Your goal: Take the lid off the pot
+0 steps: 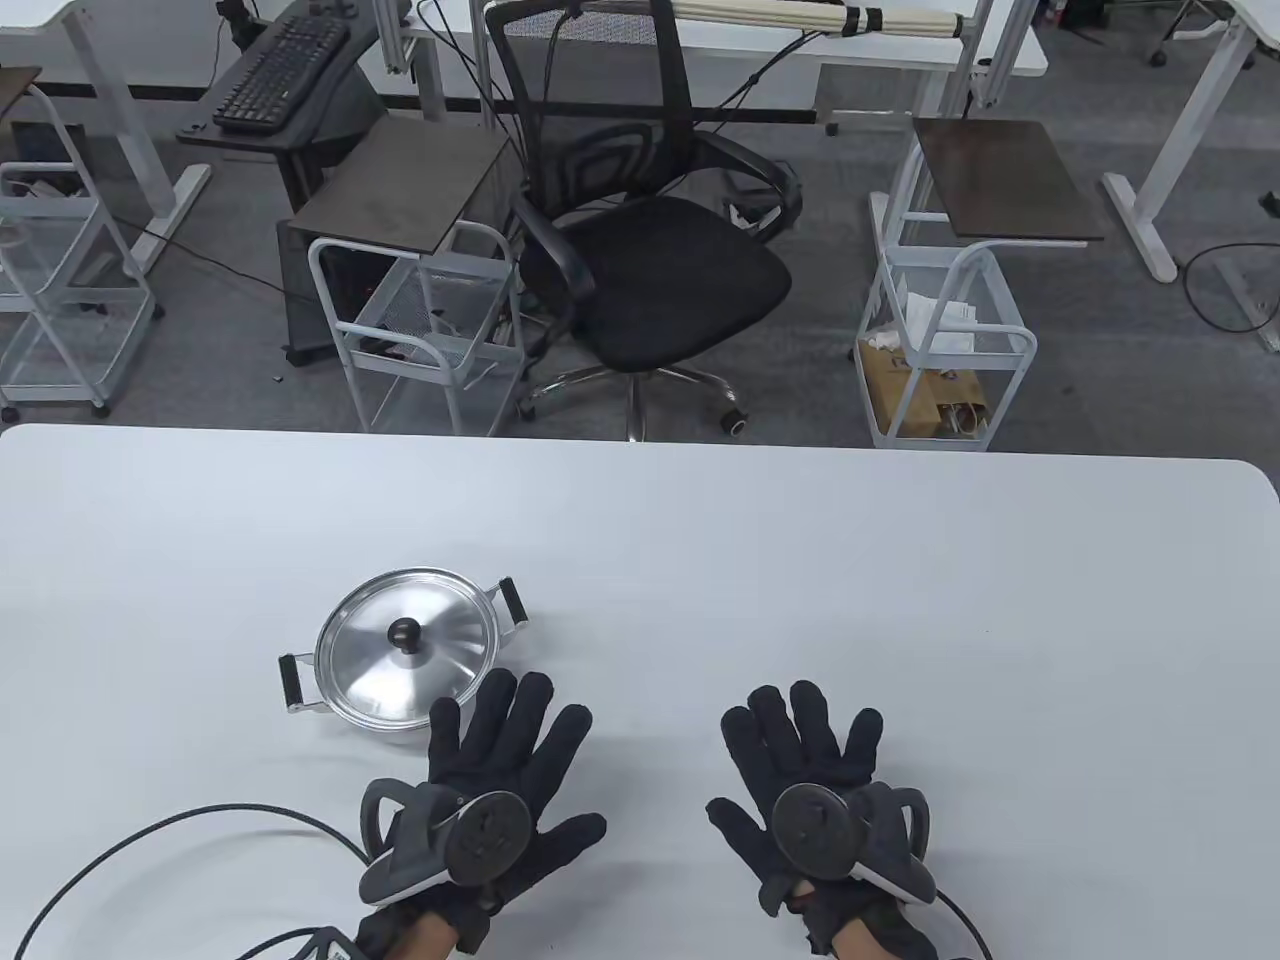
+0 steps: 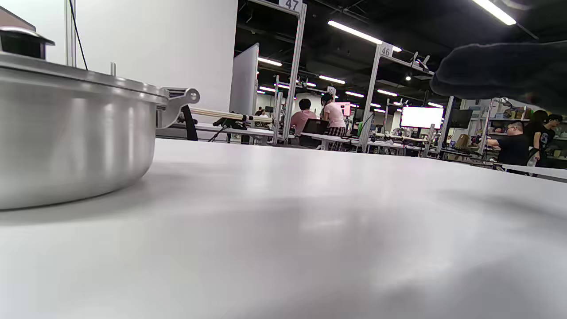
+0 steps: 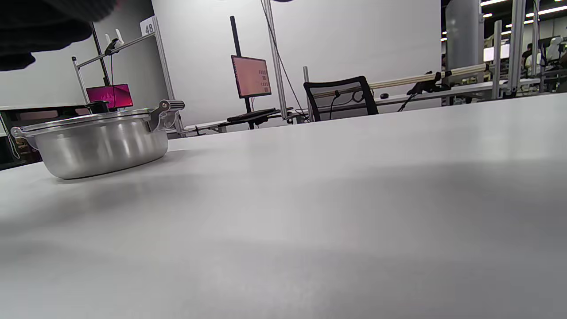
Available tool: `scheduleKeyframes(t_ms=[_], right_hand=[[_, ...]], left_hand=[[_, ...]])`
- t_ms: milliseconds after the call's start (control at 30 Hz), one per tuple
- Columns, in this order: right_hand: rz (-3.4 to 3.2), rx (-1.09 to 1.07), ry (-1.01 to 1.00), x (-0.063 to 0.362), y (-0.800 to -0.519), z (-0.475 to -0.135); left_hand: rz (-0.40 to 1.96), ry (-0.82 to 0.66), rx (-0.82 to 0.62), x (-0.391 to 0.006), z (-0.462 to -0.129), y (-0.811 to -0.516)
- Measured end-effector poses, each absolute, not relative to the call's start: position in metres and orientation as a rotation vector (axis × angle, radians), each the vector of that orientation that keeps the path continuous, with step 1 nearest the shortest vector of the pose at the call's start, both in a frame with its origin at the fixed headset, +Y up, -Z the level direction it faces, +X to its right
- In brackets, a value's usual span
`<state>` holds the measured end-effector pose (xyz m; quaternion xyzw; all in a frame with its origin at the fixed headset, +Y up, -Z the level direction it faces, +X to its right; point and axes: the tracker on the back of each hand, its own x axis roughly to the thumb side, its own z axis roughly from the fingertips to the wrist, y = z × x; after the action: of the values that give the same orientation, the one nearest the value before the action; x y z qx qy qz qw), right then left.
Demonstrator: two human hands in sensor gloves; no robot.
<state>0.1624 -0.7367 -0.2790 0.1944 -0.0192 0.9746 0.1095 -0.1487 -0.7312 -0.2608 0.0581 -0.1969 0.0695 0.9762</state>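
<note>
Steel pot (image 1: 400, 665) sits lidded on the desk (image 1: 800, 600) just beyond the left hand (image 1: 495, 780) — both hands, right hand (image 1: 815, 775) included, lie flat with fingers (image 1: 520, 715) spread, gripping nothing — seemingly poised to start.

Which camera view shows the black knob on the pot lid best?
The table view: it looks down on the lid and shows the whole knob at its centre. The left wrist view catches only part of the knob at its edge. The right wrist view shows the knob small, side-on, above the rim.
</note>
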Motion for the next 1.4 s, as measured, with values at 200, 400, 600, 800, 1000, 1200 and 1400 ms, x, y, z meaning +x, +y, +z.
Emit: scheduleKeyframes(t_ms=[200, 400, 600, 800, 1000, 1200, 1400], right_hand=[[2.838, 0.55, -0.074, 0.164, -0.735, -0.279], [2.82, 0.541, -0.069, 0.167, -0.734, -0.28], [2.791, 0.529, -0.057, 0.17, -0.735, -0.28], [2.764, 0.523, -0.056, 0.172, -0.733, -0.28], [2.759, 0.516, -0.051, 0.173, -0.732, -0.28], [2.755, 0.504, -0.039, 0.174, -0.732, -0.28], [2.748, 0.492, -0.039, 0.177, -0.732, -0.281]], left_hand=[[0.181, -0.386, 0.152, -0.153, -0.259, -0.73], [0.219, -0.375, 0.168, -0.161, -0.258, -0.729], [0.216, -0.376, 0.177, -0.16, -0.258, -0.729], [0.223, -0.351, 0.234, -0.168, -0.259, -0.711], [0.315, -0.254, 0.284, -0.205, -0.268, -0.685], [0.41, -0.05, 0.293, -0.267, -0.287, -0.68], [0.592, 0.203, 0.244, -0.332, -0.3, -0.706]])
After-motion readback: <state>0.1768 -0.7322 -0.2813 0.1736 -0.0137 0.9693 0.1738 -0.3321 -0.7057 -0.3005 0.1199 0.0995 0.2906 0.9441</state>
